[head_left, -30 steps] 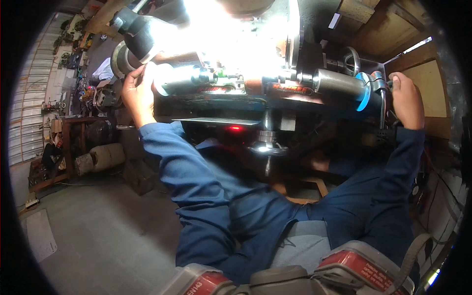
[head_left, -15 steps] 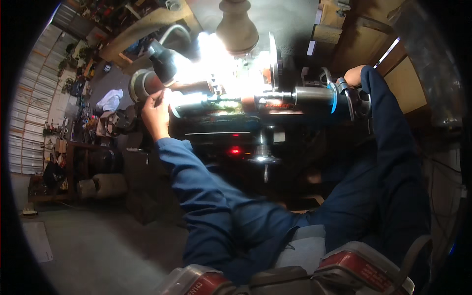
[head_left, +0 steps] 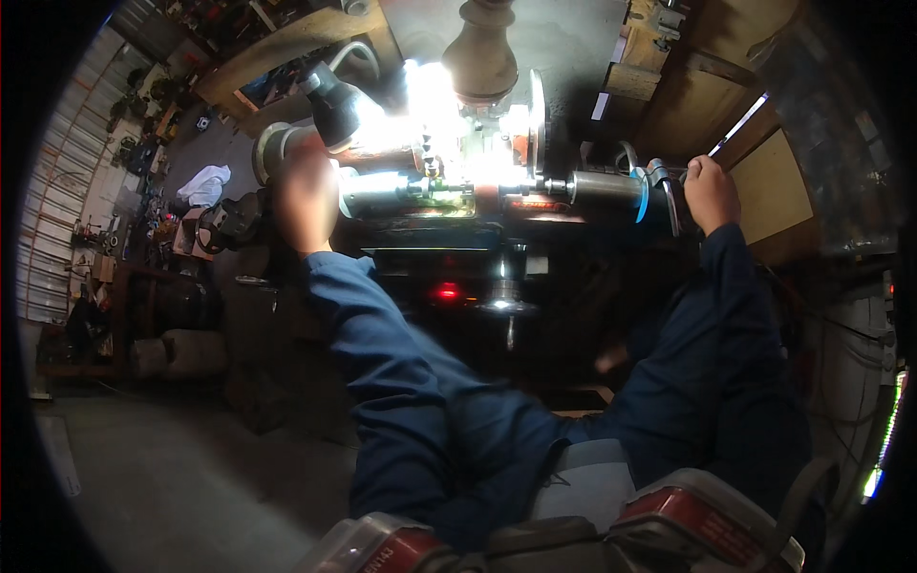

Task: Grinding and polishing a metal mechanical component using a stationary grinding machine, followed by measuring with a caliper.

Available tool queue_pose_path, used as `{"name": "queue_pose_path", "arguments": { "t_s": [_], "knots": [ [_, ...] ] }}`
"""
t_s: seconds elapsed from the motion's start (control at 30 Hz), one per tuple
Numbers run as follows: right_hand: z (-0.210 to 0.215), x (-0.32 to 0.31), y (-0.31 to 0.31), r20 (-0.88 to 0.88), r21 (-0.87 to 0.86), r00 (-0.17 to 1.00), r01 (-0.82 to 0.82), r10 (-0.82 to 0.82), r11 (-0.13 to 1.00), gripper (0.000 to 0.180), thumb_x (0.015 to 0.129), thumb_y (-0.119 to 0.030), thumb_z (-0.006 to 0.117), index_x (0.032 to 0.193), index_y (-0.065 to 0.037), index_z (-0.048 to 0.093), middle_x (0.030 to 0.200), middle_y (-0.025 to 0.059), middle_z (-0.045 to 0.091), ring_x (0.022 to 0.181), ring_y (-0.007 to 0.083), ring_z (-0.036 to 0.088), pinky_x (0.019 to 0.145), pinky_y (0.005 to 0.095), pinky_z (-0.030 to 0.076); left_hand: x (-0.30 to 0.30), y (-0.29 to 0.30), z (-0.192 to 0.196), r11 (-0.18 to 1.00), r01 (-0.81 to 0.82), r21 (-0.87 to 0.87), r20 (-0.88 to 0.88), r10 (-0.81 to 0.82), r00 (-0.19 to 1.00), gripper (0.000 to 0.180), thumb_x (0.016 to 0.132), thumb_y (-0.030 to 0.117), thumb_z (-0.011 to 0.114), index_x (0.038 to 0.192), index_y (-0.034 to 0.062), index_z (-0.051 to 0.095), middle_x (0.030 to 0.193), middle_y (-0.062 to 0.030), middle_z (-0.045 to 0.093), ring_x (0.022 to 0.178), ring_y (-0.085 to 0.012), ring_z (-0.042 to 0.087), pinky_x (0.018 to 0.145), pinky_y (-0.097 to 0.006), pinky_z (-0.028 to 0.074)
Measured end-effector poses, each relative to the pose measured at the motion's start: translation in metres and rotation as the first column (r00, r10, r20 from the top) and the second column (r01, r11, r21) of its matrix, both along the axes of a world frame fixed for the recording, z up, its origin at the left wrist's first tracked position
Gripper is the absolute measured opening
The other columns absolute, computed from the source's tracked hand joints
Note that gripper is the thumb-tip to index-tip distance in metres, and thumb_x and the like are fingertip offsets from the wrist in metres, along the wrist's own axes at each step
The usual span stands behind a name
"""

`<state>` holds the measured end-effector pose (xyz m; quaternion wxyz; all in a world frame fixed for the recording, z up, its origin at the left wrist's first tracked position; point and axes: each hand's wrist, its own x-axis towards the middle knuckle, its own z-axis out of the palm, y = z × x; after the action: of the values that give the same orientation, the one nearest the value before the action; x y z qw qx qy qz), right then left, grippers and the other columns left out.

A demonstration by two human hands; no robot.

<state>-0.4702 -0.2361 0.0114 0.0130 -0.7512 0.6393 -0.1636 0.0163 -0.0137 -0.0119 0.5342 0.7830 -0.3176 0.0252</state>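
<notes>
Along the machine (head_left: 487,198), the left hand (head_left: 307,196), its grip too blurred to tell, is beside the left cylinder (head_left: 374,194); the right hand (head_left: 714,194) has curled fingers near a lever (head_left: 668,196). The right cylinder (head_left: 604,190) also looks mounted; what remains is unclear.

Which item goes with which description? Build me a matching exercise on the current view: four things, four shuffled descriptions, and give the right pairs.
Things
1. Left hand
2. Right hand
3. Ring
4. Crumpled bundle

Descriptions
A. Blue, at the right end of a grey metal cylinder
B. Curled, farthest right of the four
C. White, farthest left of the four
D. Blurred, beside the left end of a shiny cylinder

Right pairs: 1-D, 2-B, 3-A, 4-C
</notes>
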Motion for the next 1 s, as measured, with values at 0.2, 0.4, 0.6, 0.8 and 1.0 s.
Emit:
{"name": "queue_pose_path", "arguments": {
  "t_s": [0.2, 0.4, 0.6, 0.8, 1.0],
  "knots": [
    [-0.020, 0.000, 0.033, 0.186, -0.286, 0.982, 0.060, -0.006, 0.956, 0.023, 0.095, -0.023, 0.045, 0.104, -0.013, 0.064, 0.094, 0.0156, 0.069, 0.091, 0.0391, 0.064, 0.076, 0.0455, 0.051, 0.000, -0.001, 0.000, 1.000, 0.026, -0.007, -0.026, -0.026, 0.999, 0.025, 0.078, 0.022, 0.077, 0.092, 0.0015, 0.072, 0.081, -0.0095, 0.072, 0.071, -0.0128, 0.064, 0.068, -0.028, 0.050],
    [-0.074, -0.013, 0.038, 0.303, -0.709, 0.907, 0.010, 0.292, 0.705, 0.034, 0.100, -0.023, 0.041, 0.123, 0.000, 0.053, 0.106, 0.0234, 0.064, 0.092, 0.0407, 0.064, 0.077, 0.0441, 0.052, 0.001, -0.001, 0.005, 0.988, 0.040, 0.149, 0.004, -0.041, 0.999, 0.029, 0.084, 0.027, 0.070, 0.102, 0.0049, 0.070, 0.092, -0.0117, 0.071, 0.081, -0.0174, 0.066, 0.075, -0.031, 0.050],
    [-0.116, -0.024, 0.076, 0.411, -0.488, 0.894, 0.048, 0.181, 0.872, 0.042, 0.097, -0.021, 0.049, 0.129, 0.006, 0.045, 0.113, 0.0268, 0.058, 0.105, 0.0387, 0.058, 0.089, 0.0433, 0.046, 0.001, -0.003, 0.018, 0.890, 0.030, 0.455, 0.172, -0.120, 0.978, 0.036, 0.094, 0.037, 0.050, 0.114, 0.0111, 0.064, 0.111, -0.0166, 0.065, 0.103, -0.0367, 0.061, 0.086, -0.041, 0.048],
    [-0.019, -0.005, 0.085, 0.342, -0.616, 0.839, -0.140, 0.423, 0.775, 0.051, 0.084, -0.013, 0.060, 0.129, 0.005, 0.044, 0.117, 0.0216, 0.056, 0.109, 0.0344, 0.055, 0.095, 0.0404, 0.042, 0.004, 0.009, 0.012, 0.904, 0.050, 0.425, 0.236, -0.165, 0.958, 0.036, 0.094, 0.037, 0.050, 0.113, 0.0089, 0.063, 0.108, -0.0154, 0.066, 0.100, -0.0355, 0.063, 0.084, -0.042, 0.050],
    [0.054, 0.059, 0.076, -0.076, -0.062, 0.680, -0.733, 0.729, 0.677, 0.053, 0.068, -0.015, 0.070, 0.117, -0.003, 0.056, 0.095, 0.0159, 0.064, 0.094, 0.0338, 0.060, 0.089, 0.0424, 0.045, 0.002, 0.029, 0.011, 0.964, 0.126, 0.234, 0.190, -0.172, 0.966, 0.029, 0.091, 0.029, 0.061, 0.106, 0.0052, 0.067, 0.098, -0.0155, 0.069, 0.092, -0.0272, 0.067, 0.078, -0.034, 0.051]
  ]
}}
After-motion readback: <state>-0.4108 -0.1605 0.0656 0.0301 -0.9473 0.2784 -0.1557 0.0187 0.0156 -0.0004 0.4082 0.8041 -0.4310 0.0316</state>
